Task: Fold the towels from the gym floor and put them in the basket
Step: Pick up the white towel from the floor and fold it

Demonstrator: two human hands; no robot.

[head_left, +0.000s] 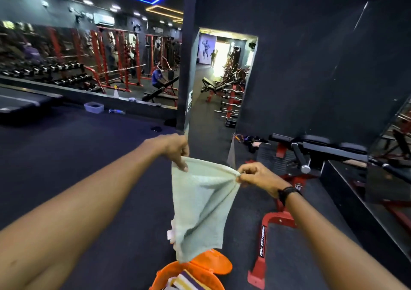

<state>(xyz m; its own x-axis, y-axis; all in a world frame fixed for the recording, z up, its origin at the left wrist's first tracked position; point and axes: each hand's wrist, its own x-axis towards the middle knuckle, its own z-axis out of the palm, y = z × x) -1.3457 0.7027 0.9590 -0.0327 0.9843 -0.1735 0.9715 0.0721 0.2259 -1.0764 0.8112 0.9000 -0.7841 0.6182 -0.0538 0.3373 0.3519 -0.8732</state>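
A pale green towel [200, 209] hangs in the air in front of me, folded lengthwise and drooping to a point. My left hand [176, 150] pinches its top left corner. My right hand [258, 176], with a black band on the wrist, pinches the bunched top right corner. Directly below the towel's lower end stands an orange basket [169, 274] with its lid [213, 260] open. Inside the basket lies a folded striped towel [186, 280] in purple, white and yellow.
A red and black weight bench [311, 154] stands to the right, its red foot [264, 245] reaching toward the basket. A dark pillar [185, 89] rises ahead. A plastic tub [93, 107] and a bottle [116, 111] lie by the mirror wall at the far left.
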